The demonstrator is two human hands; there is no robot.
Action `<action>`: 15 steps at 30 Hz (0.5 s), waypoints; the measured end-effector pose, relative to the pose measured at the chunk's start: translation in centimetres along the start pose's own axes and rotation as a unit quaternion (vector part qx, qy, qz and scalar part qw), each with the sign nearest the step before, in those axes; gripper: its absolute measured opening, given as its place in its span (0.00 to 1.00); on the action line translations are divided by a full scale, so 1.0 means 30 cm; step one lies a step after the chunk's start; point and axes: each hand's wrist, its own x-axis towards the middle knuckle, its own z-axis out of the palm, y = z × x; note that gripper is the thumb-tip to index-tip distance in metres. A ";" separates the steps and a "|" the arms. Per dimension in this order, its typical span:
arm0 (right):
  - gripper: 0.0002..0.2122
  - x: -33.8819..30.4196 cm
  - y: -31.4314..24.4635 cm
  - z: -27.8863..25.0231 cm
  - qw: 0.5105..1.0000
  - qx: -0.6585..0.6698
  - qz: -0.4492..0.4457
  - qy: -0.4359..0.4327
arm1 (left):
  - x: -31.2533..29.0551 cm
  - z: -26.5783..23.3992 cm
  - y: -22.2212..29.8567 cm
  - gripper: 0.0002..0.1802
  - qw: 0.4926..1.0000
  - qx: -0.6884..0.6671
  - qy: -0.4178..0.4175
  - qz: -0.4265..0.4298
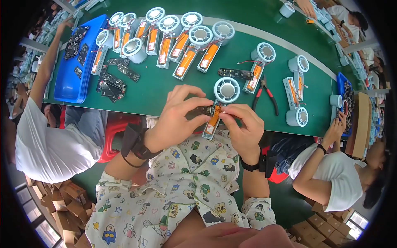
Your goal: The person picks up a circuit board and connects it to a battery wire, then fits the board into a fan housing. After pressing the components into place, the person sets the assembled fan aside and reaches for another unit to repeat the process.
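My left hand (181, 110) pinches a small black circuit board (204, 110) at the near edge of the green table. Just below it lies a light-blue handheld fan (227, 89), its round head pointing away from me and its open handle showing an orange battery (213, 124). Close against the board, my right hand (242, 123) has thumb and forefinger together on a small white connector (223, 110) with thin wires. Beyond my hands rests a longer black circuit board (235, 73), touching another fan unit (263, 52).
Red-handled cutters (265, 96) lie to the right, beside two more fans (297, 116). Several fan units with orange batteries (184, 62) line the far side. Loose circuit boards (111, 86) and a blue tray (68, 89) are at left. Co-workers sit on both sides.
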 end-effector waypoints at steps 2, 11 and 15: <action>0.10 0.011 -0.009 -0.008 0.999 -0.029 -0.017 -0.029 | 0.001 -0.004 0.007 0.23 0.999 0.047 -0.002 0.024; 0.11 0.022 -0.027 -0.010 0.982 -0.141 -0.107 -0.064 | 0.005 0.010 -0.016 0.24 0.999 -0.020 -0.020 0.020; 0.12 0.021 -0.026 -0.008 0.984 -0.134 -0.105 -0.048 | 0.018 0.007 -0.026 0.24 0.997 -0.069 -0.032 0.016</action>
